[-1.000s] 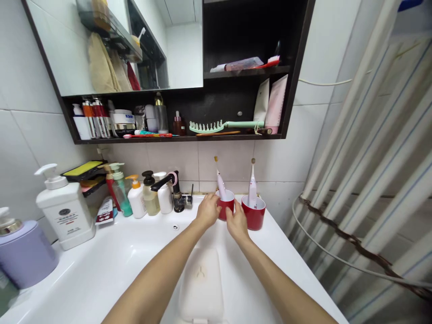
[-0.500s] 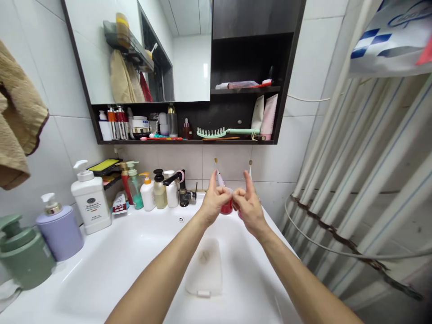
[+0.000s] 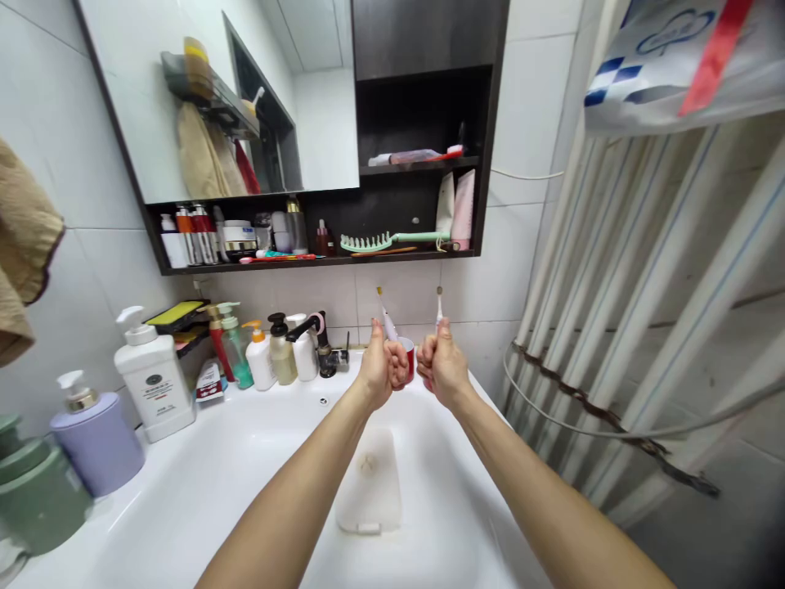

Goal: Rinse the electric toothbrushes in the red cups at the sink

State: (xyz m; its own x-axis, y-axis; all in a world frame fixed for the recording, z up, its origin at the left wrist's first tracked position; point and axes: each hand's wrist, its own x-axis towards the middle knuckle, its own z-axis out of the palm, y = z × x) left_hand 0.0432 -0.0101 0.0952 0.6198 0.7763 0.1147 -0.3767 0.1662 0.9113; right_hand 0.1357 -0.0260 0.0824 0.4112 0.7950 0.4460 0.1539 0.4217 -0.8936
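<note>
Tiled wall [image 3: 518,245], white sink [image 3: 226,470]; red cup [image 3: 410,361] near back edge. Left hand [image 3: 383,370] partly covering cup, right hand [image 3: 444,366] alongside: both curled narrow, thumbs up.

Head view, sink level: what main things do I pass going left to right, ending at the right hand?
Green dispenser, purple dispenser, tall white bottle, orange-topped bottle, black faucet, left hand, red cup, right hand.

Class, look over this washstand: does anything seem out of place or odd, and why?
One thing, perhaps: the pale case lies in the sink, where water could wet it, and a brownish mark shows towards its far end. By the left hand, the red cup stands upright; I see nothing spilled.
</note>
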